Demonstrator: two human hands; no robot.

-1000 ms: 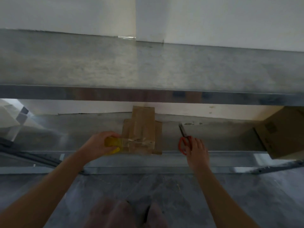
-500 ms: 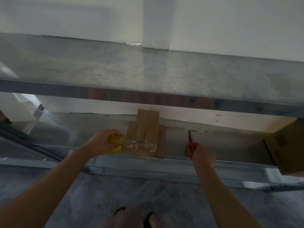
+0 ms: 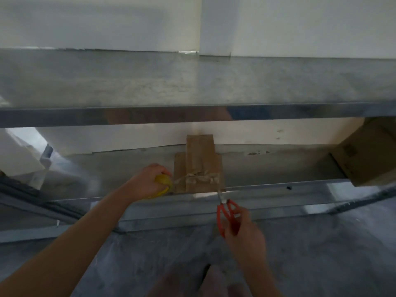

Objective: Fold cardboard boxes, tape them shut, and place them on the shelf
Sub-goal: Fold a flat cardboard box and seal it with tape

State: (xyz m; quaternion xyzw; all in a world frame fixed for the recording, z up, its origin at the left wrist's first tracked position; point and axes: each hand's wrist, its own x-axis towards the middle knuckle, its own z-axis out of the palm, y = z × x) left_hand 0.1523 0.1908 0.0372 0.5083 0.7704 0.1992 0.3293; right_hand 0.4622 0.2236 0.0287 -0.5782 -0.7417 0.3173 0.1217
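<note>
Left hand (image 3: 147, 182) curled round yellow tape roll (image 3: 164, 181), low on the shelf (image 3: 278, 168), just left of the box (image 3: 199, 166). Clear tape strip (image 3: 181, 179) runs from the roll onto the box's near end and is crinkled there. The box is small and brown, lying flat at the shelf's front edge.

Right hand (image 3: 244, 234) grips red scissors (image 3: 227, 213), fingers through the loops. Blades point up at the box's near right corner; touching or just short, can't tell.

Big box (image 3: 368, 153) at the shelf's far right. Dark print on its side, too blurred to read.
</note>
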